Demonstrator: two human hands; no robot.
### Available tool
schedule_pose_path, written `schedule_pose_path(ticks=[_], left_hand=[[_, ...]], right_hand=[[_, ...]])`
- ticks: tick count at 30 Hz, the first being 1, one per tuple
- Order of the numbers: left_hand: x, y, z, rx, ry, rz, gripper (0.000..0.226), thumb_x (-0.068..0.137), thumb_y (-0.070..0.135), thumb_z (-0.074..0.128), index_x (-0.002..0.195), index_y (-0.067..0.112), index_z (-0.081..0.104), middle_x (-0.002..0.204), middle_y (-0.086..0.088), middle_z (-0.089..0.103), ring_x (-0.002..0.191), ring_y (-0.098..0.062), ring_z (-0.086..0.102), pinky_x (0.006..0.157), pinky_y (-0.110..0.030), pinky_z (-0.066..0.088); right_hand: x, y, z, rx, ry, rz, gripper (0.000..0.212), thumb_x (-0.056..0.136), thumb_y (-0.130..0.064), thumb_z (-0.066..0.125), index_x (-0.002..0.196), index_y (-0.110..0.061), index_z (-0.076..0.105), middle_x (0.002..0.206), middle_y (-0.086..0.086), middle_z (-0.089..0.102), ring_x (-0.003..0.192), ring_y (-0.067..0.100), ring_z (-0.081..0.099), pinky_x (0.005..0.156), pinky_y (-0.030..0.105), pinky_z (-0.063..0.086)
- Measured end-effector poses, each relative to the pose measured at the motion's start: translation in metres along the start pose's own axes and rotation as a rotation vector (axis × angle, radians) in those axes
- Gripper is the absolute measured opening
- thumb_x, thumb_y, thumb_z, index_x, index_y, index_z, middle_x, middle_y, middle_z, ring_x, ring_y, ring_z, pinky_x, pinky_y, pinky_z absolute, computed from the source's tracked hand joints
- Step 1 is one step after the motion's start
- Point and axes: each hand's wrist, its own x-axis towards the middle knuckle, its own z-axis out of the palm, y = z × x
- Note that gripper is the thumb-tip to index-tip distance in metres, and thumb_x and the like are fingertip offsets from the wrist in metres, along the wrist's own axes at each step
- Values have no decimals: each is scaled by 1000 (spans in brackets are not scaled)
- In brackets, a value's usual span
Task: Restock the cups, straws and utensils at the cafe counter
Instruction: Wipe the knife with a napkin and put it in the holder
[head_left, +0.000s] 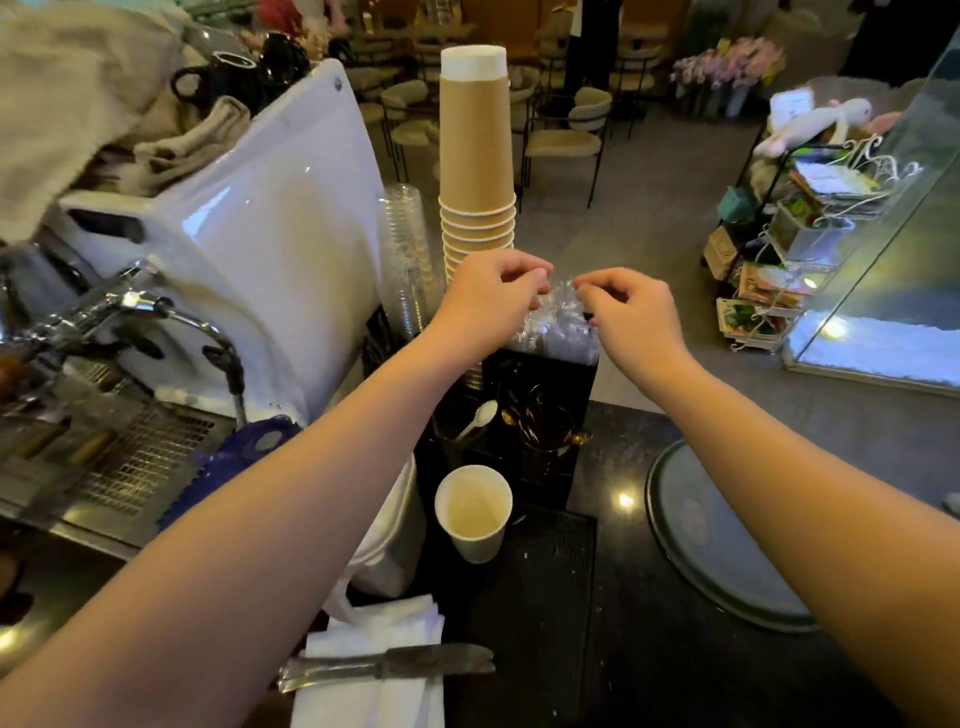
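Note:
A bundle of clear-wrapped straws (558, 325) stands upright in the rear slot of a black organiser (540, 384) on the dark counter. My left hand (491, 299) and my right hand (631, 312) each pinch the wrapping at the bundle's top, one on either side. Behind them rises a tall stack of brown paper cups (475, 156), with a stack of clear plastic cups (402, 260) to its left. The organiser's front compartments hold a white plastic spoon (480, 418) and gold metal spoons (543, 421).
A single white paper cup (475, 512) stands in front of the organiser. White napkins with two metal knives (387, 667) lie at the near edge. An espresso machine (208, 249) fills the left, a round grey tray (722, 540) sits right, and a glass display case (893, 291) is at far right.

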Motion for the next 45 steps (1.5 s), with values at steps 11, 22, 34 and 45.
schedule_pose_path(ticks=[11, 22, 34, 45], left_hand=[[-177, -26, -36, 12, 17, 11, 18, 92, 19, 62, 103, 26, 74, 84, 11, 73, 76, -2, 67, 68, -13, 50], [-328, -131, -29, 533, -45, 9, 22, 91, 12, 63, 111, 13, 72, 106, 2, 68, 100, -10, 60, 87, -23, 50], [-344, -206, -81, 1087, -261, -71, 48, 57, 9, 91, 103, 8, 76, 103, -7, 74, 92, -27, 71, 78, -39, 60], [-325, -236, -95, 1082, -473, -55, 38, 102, 32, 48, 136, 17, 55, 140, -3, 52, 125, -23, 48, 104, -36, 40]], right_hand=[[-160, -8, 38, 119, -540, 20, 30, 94, -8, 61, 89, -37, 69, 79, -8, 71, 71, 1, 66, 67, 20, 55], [-248, 78, 108, -253, -891, 68, 35, 92, -26, 65, 126, -20, 63, 115, -6, 58, 107, 10, 58, 92, 20, 45], [-261, 119, 119, -56, -681, 828, 52, 93, -19, 65, 140, -5, 48, 105, 10, 67, 81, 22, 69, 70, 32, 59], [-265, 115, 119, 399, -548, 1089, 11, 92, -2, 67, 101, 5, 68, 100, 27, 70, 76, 28, 73, 59, 28, 60]])
